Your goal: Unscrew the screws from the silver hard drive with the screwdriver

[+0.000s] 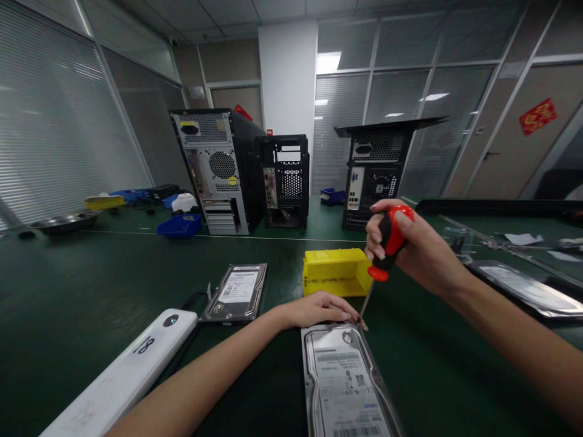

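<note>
Three computer tower cases stand at the far side of the green counter (68, 291): big grey-backed tower (218, 173), small black tower (285, 182), third tower (378, 173) with its lid panel raised. White long device (122, 376) marked "18" lies near-left, next to the left forearm. Hard drive (344, 382) lies flat, label up, at the near centre edge, just under both hands. Second hard drive (237, 292) sits left of it, apart, label up. Another flat drive-like unit (523, 285) is at right, behind the right forearm. Yellow parts bin (334, 272) sits just behind the left hand. Blue bin (181, 226) near the grey tower; metal dish (64, 221) far left.

Left hand (319, 309) lies flat, fingers stretched out and resting on the top edge of the near hard drive. Right hand (401, 243) has fingers wrapped tight around the red-and-black handle of a screwdriver (387, 243), held upright, slightly tilted. Shaft runs down to the drive's top right corner; tip sits right by the left fingertips, exact contact with a screw too small to tell.
</note>
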Available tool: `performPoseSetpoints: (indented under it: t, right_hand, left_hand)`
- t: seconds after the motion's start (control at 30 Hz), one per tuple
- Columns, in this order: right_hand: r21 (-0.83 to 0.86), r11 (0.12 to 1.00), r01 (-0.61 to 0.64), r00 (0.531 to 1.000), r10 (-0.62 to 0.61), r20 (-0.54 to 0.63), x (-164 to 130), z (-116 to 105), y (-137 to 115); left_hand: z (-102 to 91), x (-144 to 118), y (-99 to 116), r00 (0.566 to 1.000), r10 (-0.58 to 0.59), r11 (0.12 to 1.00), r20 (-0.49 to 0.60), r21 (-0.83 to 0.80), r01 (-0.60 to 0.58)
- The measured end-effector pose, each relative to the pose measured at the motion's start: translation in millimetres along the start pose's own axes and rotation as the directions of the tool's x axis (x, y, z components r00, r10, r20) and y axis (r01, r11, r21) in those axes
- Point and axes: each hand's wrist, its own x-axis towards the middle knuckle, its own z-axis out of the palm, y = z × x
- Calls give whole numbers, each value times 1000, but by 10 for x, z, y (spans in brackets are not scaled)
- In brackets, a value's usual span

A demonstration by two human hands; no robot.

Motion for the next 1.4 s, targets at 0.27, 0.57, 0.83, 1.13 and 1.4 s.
performPoseSetpoints:
  t: [0.27,0.57,0.83,1.13,1.4]
  right_hand:
    - [0,1000,-22,1000,22,7,-19,21,-56]
    - [22,1000,-12,1000,12,-14,2,9,-29]
    - [-7,999,-45,996,44,-80,2,30,-23]
    - [-29,999,25,996,-28,-83,4,6,33]
    - [-23,999,-42,996,40,-77,2,39,3]
  left_hand:
    - [0,6,-13,1000,18,1000,10,-13,-18]
    - [-15,5,-21,1000,9,1000,25,-10,-8]
    - [-14,7,6,998,31,999,57,-28,-29]
    - [0,21,-26,1000,-12,998,19,-62,14]
    - [-1,20,-17,999,16,997,31,-78,-13]
